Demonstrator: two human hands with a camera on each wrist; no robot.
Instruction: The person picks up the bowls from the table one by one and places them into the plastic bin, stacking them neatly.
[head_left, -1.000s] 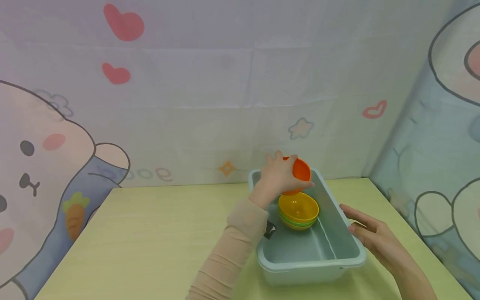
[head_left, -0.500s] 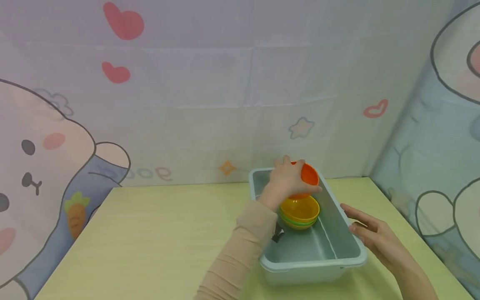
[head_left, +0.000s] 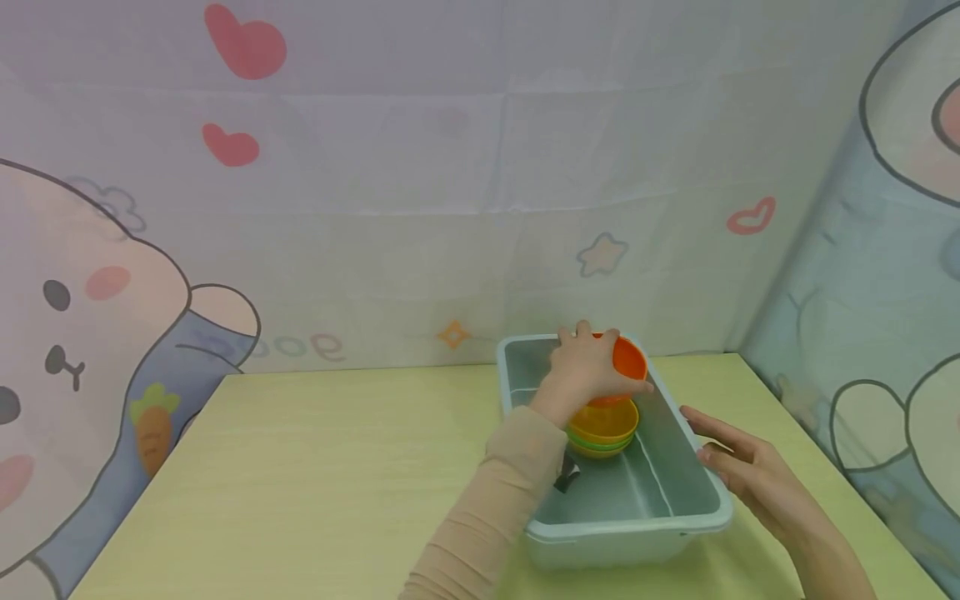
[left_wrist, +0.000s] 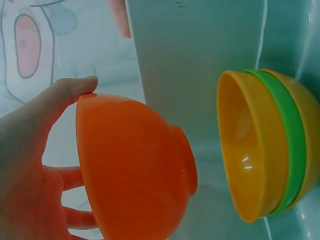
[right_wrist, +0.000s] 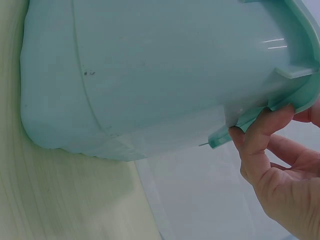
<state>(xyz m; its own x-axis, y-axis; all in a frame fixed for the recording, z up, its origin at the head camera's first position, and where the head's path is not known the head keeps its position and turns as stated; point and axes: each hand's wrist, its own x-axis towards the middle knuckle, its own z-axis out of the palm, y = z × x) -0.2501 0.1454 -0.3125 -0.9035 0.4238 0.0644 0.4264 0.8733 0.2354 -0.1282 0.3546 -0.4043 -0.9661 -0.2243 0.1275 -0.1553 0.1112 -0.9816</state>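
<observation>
My left hand (head_left: pixel 588 367) grips an orange bowl (head_left: pixel 630 360) by its rim, the thumb on one side and the fingers on the other. In the left wrist view the orange bowl is tilted on its side, its foot toward a nested stack. On top of that stack is a yellow bowl (left_wrist: pixel 245 150), with a green bowl (left_wrist: pixel 289 135) and another yellow bowl (left_wrist: pixel 306 125) under it. The stack sits inside a pale blue-green plastic bin (head_left: pixel 630 529). At the bin's right rim, my right hand (head_left: pixel 761 479) holds on with bent fingers (right_wrist: pixel 260 145) and thumb.
The bin stands on a light wood-grain table (head_left: pixel 337 475), right of the middle. A cloth backdrop (head_left: pixel 390 167) with cartoon prints rises behind the table and along the right side. A small black piece (head_left: pixel 567 473) shows beside the left sleeve.
My left hand has moved right and a little nearer with the orange bowl, which now overlaps the far rim of the stacked bowls. The right hand stays at the bin's rim.
</observation>
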